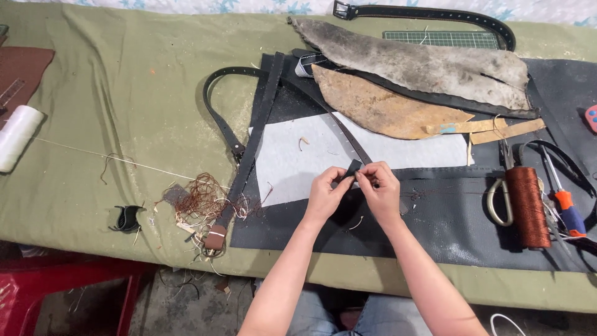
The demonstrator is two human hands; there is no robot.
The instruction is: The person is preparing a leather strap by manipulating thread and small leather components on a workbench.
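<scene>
Grip: I see my left hand (325, 194) and right hand (379, 190) both pinching the end of a black strap (351, 168).
Strap: it runs up-left across a white sheet (286, 162).
Right: 1 brown thread spool (527, 205) beside scissors (497, 199).
Left: tangled copper thread (202, 198).

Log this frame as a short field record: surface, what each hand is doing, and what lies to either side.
Surface: green cloth over a table, dark mat on it
Left hand: pinching the end of a black strap
Right hand: pinching the same strap end
Right side: brown thread spool, scissors, screwdriver
Left side: tangle of brown thread, white thread spool
Far side: leather pieces
</scene>
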